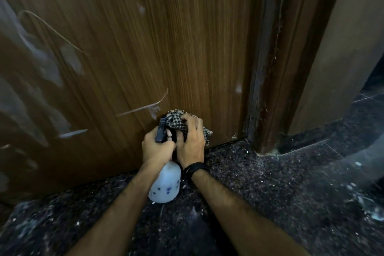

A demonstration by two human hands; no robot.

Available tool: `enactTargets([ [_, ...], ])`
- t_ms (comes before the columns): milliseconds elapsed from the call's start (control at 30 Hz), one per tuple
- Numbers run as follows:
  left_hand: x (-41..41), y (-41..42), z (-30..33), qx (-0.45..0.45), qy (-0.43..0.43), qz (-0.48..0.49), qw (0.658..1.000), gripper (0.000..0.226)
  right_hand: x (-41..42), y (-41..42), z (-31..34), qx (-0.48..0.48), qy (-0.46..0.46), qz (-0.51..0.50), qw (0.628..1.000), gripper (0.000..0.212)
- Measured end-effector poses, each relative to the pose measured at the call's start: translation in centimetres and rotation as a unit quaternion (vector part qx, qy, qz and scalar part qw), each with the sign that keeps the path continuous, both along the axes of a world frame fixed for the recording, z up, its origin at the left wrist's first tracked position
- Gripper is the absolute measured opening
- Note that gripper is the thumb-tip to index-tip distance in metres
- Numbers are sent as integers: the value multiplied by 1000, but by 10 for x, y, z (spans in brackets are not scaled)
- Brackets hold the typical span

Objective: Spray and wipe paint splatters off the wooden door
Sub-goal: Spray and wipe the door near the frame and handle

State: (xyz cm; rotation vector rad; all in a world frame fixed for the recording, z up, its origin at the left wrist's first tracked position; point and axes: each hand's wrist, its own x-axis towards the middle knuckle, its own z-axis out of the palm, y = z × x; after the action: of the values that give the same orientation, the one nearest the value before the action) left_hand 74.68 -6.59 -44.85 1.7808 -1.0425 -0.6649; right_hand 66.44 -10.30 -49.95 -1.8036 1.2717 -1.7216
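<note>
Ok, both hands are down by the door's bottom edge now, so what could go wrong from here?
1. The left hand grips the spray bottle with its nozzle close to the checked cloth held by the right hand; a squeeze may soak the cloth instead of the wooden door.
2. Big pale smears sit far left, easy to miss.
3. Runoff could wet the speckled floor.

Both hands are low and touching, left hand (158, 147) gripping, right hand (192, 141) curled, forearms extended.
</note>
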Motion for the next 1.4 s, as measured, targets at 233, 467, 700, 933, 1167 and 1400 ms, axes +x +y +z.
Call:
enactTargets([
  [233,4,10,-21,77,-3,-60,995,23,-28,-12,-37,86,-95,-110,986,34],
  [467,3,6,-26,81,-27,-133,987,23,-66,-44,-39,192,-278,-237,911,34],
  [700,24,9,-18,36,-2,-71,997,26,-34,-26,-15,175,-233,-222,931,37],
  [933,38,25,-11,-40,12,-11,999,30,2,-13,53,-28,-145,-127,981,32],
  [1167,52,36,6,-34,27,-7,999,30,21,-4,66,-52,-97,-97,989,38],
  [1400,53,36,21,-56,58,-11,997,29,24,-1,82,-83,-86,-93,988,37],
])
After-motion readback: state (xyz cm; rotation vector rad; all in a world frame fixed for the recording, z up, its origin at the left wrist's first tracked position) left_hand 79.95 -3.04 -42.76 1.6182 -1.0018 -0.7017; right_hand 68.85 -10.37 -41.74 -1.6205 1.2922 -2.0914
